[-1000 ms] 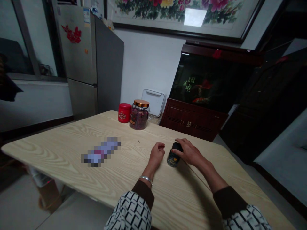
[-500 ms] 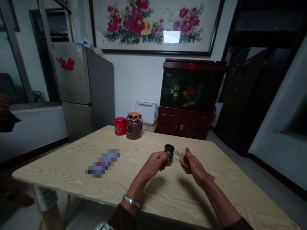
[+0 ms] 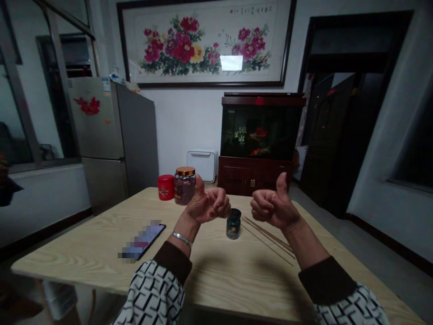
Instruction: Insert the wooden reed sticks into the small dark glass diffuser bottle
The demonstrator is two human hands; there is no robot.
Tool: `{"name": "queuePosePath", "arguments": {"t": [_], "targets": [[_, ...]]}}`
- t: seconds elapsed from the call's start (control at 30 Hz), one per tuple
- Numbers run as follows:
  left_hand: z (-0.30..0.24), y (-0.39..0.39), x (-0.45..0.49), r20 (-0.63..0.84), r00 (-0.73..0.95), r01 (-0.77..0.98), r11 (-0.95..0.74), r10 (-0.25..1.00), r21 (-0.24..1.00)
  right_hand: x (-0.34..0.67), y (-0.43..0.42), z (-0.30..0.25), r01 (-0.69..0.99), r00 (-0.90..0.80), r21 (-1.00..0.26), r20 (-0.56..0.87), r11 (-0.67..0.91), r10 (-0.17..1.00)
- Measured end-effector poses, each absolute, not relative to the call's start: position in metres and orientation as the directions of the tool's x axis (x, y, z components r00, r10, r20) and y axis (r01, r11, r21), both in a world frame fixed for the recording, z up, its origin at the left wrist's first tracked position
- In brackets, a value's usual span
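Left hand [image 3: 206, 205], right hand [image 3: 274, 207] up and apart, empty, thumbs raised like a signal, dark glass jar [image 3: 233, 224], wooden sticks [image 3: 267, 239] lying free on the surface [image 3: 77, 257]!

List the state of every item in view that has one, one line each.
left hand: curled in a fist, thumb up, holding nothing
right hand: curled in a fist, thumb up, holding nothing
small dark glass jar: upright, lid on
thin wooden sticks: lying loose
glass jar of dried petals: upright, gold lid on
red canister: upright, lid on
phone: lying flat
refrigerator: doors shut
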State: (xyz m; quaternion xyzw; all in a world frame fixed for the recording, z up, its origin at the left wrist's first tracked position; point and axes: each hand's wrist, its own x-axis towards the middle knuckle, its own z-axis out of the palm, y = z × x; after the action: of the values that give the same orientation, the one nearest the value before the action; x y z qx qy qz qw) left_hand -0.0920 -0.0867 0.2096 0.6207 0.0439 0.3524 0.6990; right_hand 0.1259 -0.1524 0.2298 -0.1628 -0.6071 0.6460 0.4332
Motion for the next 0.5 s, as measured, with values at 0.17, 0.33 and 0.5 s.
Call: {"name": "queuePosePath", "arguments": {"t": [0.17, 0.33, 0.5], "targets": [[0.158, -0.075, -0.090, 0.280, 0.776, -0.385, 0.073, 0.565, 0.920, 0.139, -0.143, 0.171, -0.354, -0.568, -0.935, 0.210, -0.007, 0.796], [0.146, -0.065, -0.081, 0.295, 0.802, -0.404, 0.107, 0.520, 0.909, 0.144, -0.130, 0.159, -0.348, -0.567, -0.937, 0.180, -0.035, 0.804], [0.138, -0.056, -0.082, 0.239, 0.789, -0.348, 0.090, 0.566, 0.933, 0.148, -0.119, 0.156, -0.243, -0.507, -0.970, 0.141, 0.016, 0.850]]}}
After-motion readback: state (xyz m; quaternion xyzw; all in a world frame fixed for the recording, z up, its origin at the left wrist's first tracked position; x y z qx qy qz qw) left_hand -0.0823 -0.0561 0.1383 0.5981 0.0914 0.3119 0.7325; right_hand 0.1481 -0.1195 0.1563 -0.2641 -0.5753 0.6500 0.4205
